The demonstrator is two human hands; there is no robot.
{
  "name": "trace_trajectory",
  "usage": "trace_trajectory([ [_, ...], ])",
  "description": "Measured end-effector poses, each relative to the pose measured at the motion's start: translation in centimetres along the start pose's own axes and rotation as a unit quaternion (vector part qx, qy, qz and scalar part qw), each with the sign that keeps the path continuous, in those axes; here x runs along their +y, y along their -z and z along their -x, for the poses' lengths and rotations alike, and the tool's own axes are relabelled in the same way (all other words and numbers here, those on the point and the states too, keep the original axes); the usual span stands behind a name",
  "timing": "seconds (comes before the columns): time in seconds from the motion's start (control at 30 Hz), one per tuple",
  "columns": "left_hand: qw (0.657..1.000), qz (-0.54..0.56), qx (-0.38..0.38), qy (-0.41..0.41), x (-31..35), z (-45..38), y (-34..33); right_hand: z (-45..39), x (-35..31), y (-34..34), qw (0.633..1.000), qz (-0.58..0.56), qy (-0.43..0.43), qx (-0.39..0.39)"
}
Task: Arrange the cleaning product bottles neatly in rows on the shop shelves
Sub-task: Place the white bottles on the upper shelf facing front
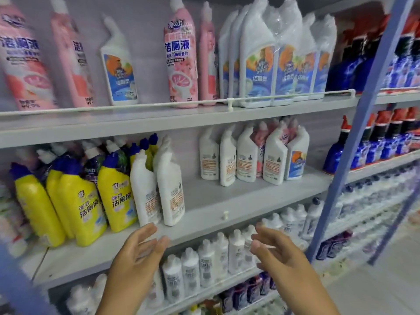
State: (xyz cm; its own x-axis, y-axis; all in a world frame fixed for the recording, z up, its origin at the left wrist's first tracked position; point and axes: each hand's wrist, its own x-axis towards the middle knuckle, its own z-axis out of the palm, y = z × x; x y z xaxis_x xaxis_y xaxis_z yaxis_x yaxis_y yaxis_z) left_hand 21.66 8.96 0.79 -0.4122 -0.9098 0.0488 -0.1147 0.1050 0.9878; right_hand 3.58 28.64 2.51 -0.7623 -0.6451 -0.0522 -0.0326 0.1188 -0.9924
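Observation:
Both hands hover in front of the middle shelf, holding nothing. My left hand has relaxed fingers just below two white bottles that lean together, back labels facing out. My right hand is spread open further right, apart from any bottle. Yellow bottles with blue caps crowd the shelf's left end. A loose cluster of white bottles stands at the back right of that shelf, most turned backwards. On the upper shelf stand pink bottles, a lone white bottle and wrapped white bottles.
A blue upright post divides this rack from the neighbouring one, which holds dark blue bottles with red caps. The lower shelf carries rows of small white bottles. A thin white rail runs along the upper shelf's front.

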Motion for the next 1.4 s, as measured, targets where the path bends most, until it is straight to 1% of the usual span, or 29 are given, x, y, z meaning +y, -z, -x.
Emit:
trace_trajectory([
  [0.1,1.000,-0.008,0.027,0.005,-0.5,-1.8,-0.7,-2.3,0.9,0.0,1.000,-0.008,-0.019,-0.006],
  [0.27,0.998,0.004,0.069,0.008,-2.1,-5.9,-2.8,-7.8,2.2,-0.3,0.998,0.037,-0.029,-0.031],
  [0.37,0.996,0.024,0.089,-0.008,-3.2,-8.3,-4.7,-11.9,2.1,-0.3,0.995,0.069,-0.040,-0.057],
  [0.5,0.991,0.033,0.120,-0.046,-4.4,-12.0,-7.4,-17.4,1.5,-0.2,0.992,0.105,-0.022,-0.062],
  [0.57,0.991,0.029,0.119,-0.053,-4.6,-13.7,-8.3,-20.0,1.4,0.0,0.991,0.118,-0.011,-0.062],
  [0.63,0.989,0.015,0.136,-0.054,-5.4,-14.9,-8.8,-22.2,1.4,0.0,0.989,0.134,-0.009,-0.067],
  [0.7,0.987,0.023,0.156,-0.037,-5.5,-15.4,-9.2,-24.2,1.5,-0.2,0.987,0.142,-0.019,-0.072],
  [0.8,0.975,-0.024,0.222,-0.014,-5.6,-16.1,-9.9,-27.5,1.7,-0.8,0.985,0.153,-0.030,-0.079],
  [0.87,0.970,-0.039,0.242,0.001,-5.2,-16.7,-10.6,-30.1,1.5,-1.0,0.984,0.156,-0.035,-0.082],
  [1.0,0.969,-0.035,0.241,0.037,-5.0,-17.4,-11.2,-35.1,0.6,-1.4,0.985,0.164,-0.011,-0.055],
  [1.1,0.969,-0.043,0.236,0.062,-4.8,-17.5,-11.4,-38.4,0.4,-1.8,0.981,0.172,0.040,-0.082],
  [1.17,0.970,-0.048,0.229,0.062,-4.5,-17.5,-11.6,-40.4,0.8,-2.2,0.979,0.165,0.078,-0.087],
  [1.3,0.974,-0.049,0.214,0.050,-4.3,-17.2,-11.8,-42.9,1.8,-3.1,0.977,0.157,0.130,-0.064],
  [1.37,0.973,-0.062,0.217,0.052,-4.2,-16.8,-12.1,-43.6,2.2,-3.5,0.980,0.139,0.122,-0.073],
  [1.4,0.971,-0.065,0.222,0.052,-4.1,-16.7,-12.2,-43.9,2.5,-3.7,0.979,0.149,0.122,-0.072],
])
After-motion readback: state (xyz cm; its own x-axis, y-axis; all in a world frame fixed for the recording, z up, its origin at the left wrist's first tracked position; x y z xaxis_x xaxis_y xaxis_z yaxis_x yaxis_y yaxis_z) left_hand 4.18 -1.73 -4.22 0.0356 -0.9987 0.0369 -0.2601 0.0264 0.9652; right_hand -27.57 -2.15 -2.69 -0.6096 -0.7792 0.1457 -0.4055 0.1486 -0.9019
